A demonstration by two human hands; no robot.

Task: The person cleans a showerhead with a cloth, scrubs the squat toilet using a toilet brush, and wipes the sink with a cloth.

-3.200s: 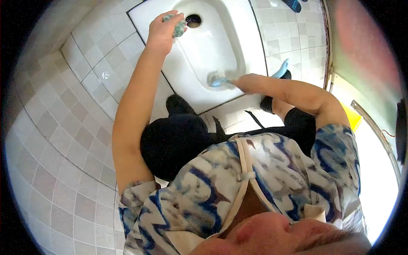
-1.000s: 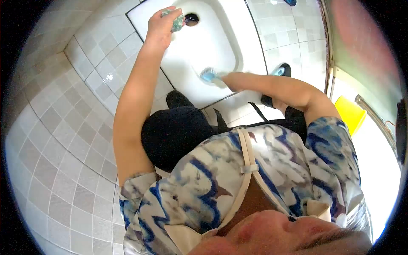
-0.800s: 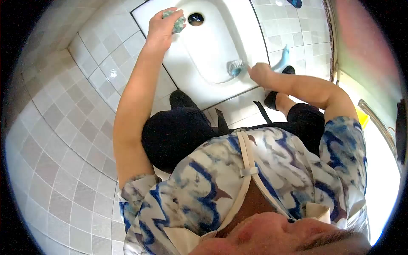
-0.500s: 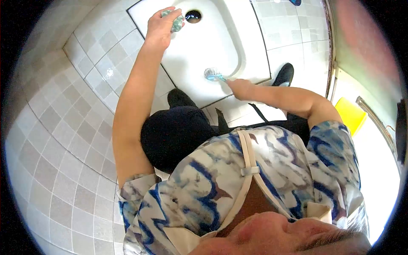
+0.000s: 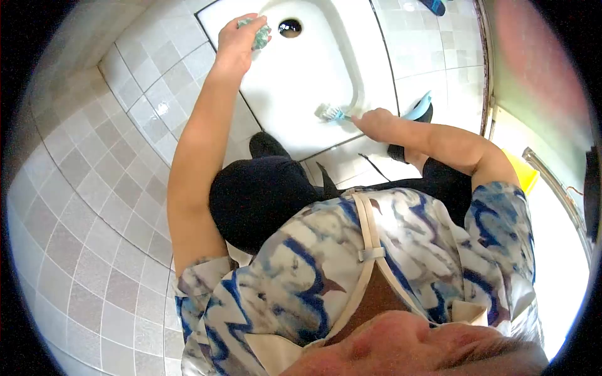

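My left hand (image 5: 238, 45), at the upper left, is closed around a mottled green-and-white wad (image 5: 261, 36); its exact kind is unclear. It is over the far left part of a white shower tray (image 5: 301, 69), beside the round drain hole (image 5: 290, 28). Near the tray's front right, my right hand (image 5: 376, 124) grips the handle of a scrub brush (image 5: 333, 113) with pale bristles and a light blue neck. The bristles are at the tray floor. A light blue curved piece (image 5: 421, 106) shows beyond my right wrist; whether it belongs to the brush, I cannot tell.
Grey and white tiles (image 5: 119, 250) cover the wall at left. My shoes stand by the tray's front edge, one dark shoe (image 5: 266, 145) at left. A yellow object (image 5: 525, 174) is at right, beside a bright doorway. A blue item (image 5: 434, 6) lies at the top right.
My right hand has moved the brush to the right and turned it a little; the light blue curved piece has come into view. My left hand stays in nearly the same place with the wad.
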